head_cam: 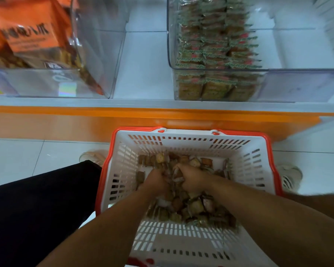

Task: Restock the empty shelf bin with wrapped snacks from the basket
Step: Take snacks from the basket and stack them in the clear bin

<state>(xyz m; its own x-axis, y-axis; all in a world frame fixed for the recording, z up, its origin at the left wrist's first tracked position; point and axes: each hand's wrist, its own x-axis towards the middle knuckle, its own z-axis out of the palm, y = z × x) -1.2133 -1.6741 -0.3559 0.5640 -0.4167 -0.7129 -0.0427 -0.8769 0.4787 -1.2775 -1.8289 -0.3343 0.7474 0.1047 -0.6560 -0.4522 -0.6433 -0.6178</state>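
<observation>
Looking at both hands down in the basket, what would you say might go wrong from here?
1. The left hand and right hand gather loose wrapped snacks together; some may slip out on the lift from the basket to the shelf.
2. The clear bin is already packed in neat rows on its left side, so dumped snacks may disturb them.

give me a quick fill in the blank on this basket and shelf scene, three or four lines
1. Both hands dig into the wrapped snacks inside the white ____.
2. The basket has a rim coloured ____.
3. The clear bin on the shelf's right side has snacks stacked along its ____ side.
4. The basket stands on the ____.

Missing words: basket; red; left; floor
</observation>
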